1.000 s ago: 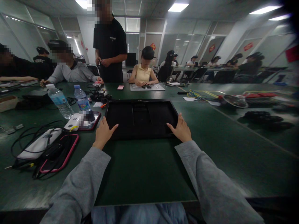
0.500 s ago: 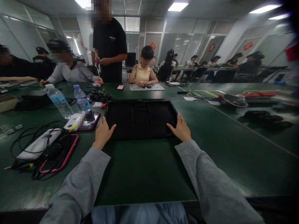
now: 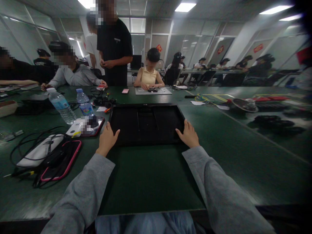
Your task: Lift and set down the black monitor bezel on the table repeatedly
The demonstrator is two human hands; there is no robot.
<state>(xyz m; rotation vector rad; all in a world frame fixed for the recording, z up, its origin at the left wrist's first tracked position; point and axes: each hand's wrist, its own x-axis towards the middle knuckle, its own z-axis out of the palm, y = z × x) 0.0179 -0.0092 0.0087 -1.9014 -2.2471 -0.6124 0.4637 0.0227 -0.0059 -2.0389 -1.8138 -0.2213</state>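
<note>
The left hand (image 3: 107, 139) and the right hand (image 3: 188, 135) grasp a black, shallow, rectangular tray-like frame (image 3: 147, 125) by its near corners, each with the thumb over the rim and the fingers along the outer side; how hard they press cannot be told. The frame lies between the two hands, on the glossy dark-green tabletop (image 3: 151, 182). A good hold here, I judge, is even and light: thumbs matched on the rim, both sides pressed equally so that the frame does not twist, wrists low, and the pull shared, since a one-sided push would likely skew it. The frame looks like rigid plastic, mostly matt, with a raised lip all round and ridges marking off a recessed middle panel; its dark inside hides finer detail. Beyond the left hand lean or stand a clear ribbed plastic bottle with a blue label (image 3: 63, 107) and a smaller blue-tinted plastic bottle (image 3: 84, 104). To the left of that hand, thin black cables loop over a smooth white oblong slab (image 3: 36, 154) and a flat, dark, pink-rimmed slab (image 3: 66, 165). Far beyond the right hand sits a shiny rounded metal-looking dish (image 3: 243, 104).
</note>
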